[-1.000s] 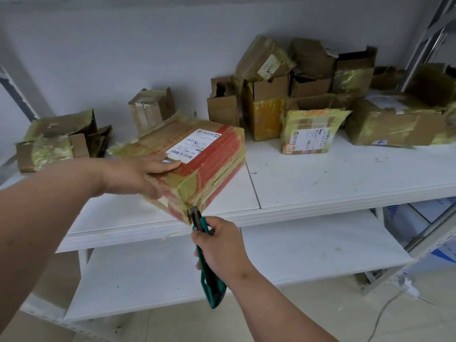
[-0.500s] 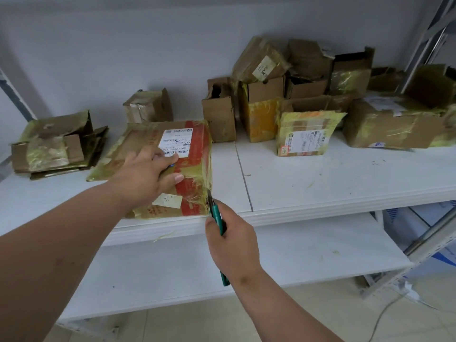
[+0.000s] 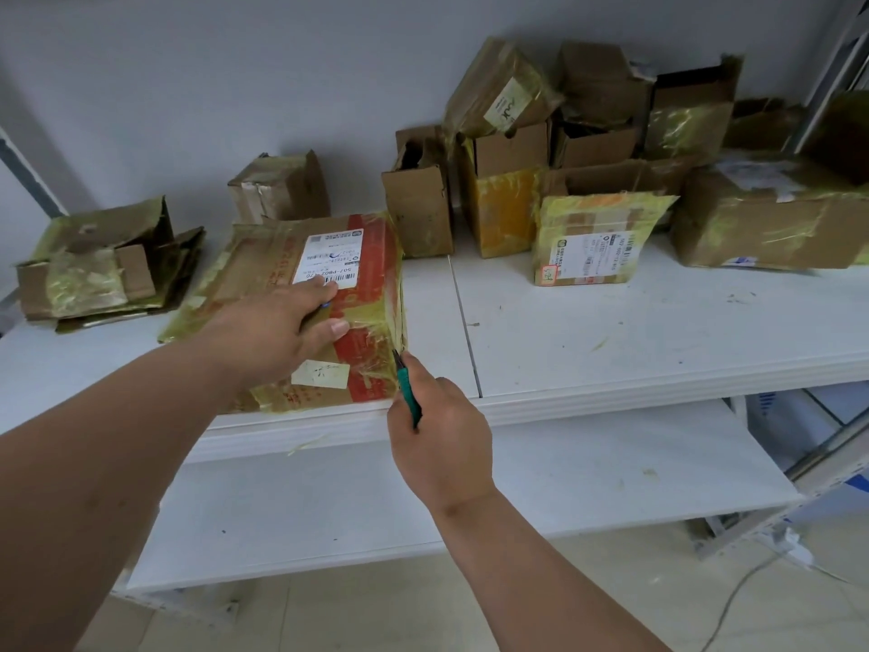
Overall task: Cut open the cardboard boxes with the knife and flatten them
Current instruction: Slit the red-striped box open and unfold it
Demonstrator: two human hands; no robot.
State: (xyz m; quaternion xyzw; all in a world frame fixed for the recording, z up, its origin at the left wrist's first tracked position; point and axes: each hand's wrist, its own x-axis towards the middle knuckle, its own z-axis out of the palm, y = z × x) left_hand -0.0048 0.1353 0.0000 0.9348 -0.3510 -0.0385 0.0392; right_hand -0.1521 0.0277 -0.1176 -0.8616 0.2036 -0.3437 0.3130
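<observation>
A flat cardboard box [image 3: 367,270] wrapped in yellow tape, with a red band and a white shipping label, lies on the white upper shelf [image 3: 611,331] near its front edge. My left hand [image 3: 287,331] presses down on the box top, fingers spread over the label's lower edge. My right hand [image 3: 439,444] grips a green-handled knife [image 3: 406,392]. The blade tip touches the box's right front edge. Most of the handle is hidden in my fist.
A pile of flattened boxes [image 3: 101,270] lies at the left. A small box [image 3: 280,188] stands behind the flat one. Several taped and opened boxes [image 3: 602,148] crowd the back right. A lower shelf [image 3: 423,501] sits beneath; a metal upright [image 3: 832,54] rises at the right.
The box went from tilted up on its corner to lying flat on the shelf. My left hand shifted onto its top. The knife rose from below the shelf edge to the box's right edge.
</observation>
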